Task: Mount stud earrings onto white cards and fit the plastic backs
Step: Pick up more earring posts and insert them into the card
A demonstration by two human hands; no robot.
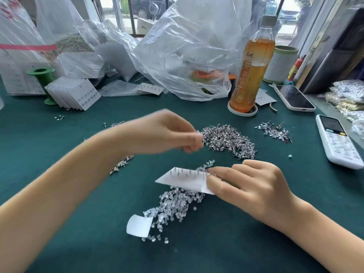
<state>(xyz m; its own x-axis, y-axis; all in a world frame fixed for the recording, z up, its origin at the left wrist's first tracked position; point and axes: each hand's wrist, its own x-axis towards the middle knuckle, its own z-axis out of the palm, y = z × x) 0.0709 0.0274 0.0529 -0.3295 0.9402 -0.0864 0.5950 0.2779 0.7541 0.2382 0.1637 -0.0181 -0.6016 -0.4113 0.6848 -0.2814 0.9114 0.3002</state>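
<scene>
Card held low, studs lie just beyond the left hand

Right now the white card (185, 180) sits tilted in the middle of the green table (59, 134), pinched at its right end by the right hand (254, 192), whose fingers curl over the edge. Its long axis runs left to right across the view, and a row of stud posts pokes up along its far edge, so several earrings look already mounted. The left hand (167, 133) hovers above and beyond the card, blurred, fingers curled together at the tips; whether it grips a stud cannot be told. Its fingertips are right at the near-left edge of the earring pile (228, 139), which spreads away to the right and farther from the person. The heap of clear plastic backs (175, 205) lies the other way, just beneath and nearer than the card, some of it hidden under the paper. So the left hand is the nearer one to the studs, while the backs sit closest to the card-holding right hand. By that layout, the next stud probably travels a short path toward the person, down onto the card's open left portion. A small curled paper scrap (138, 225) rests at the near end of the backs.
</scene>
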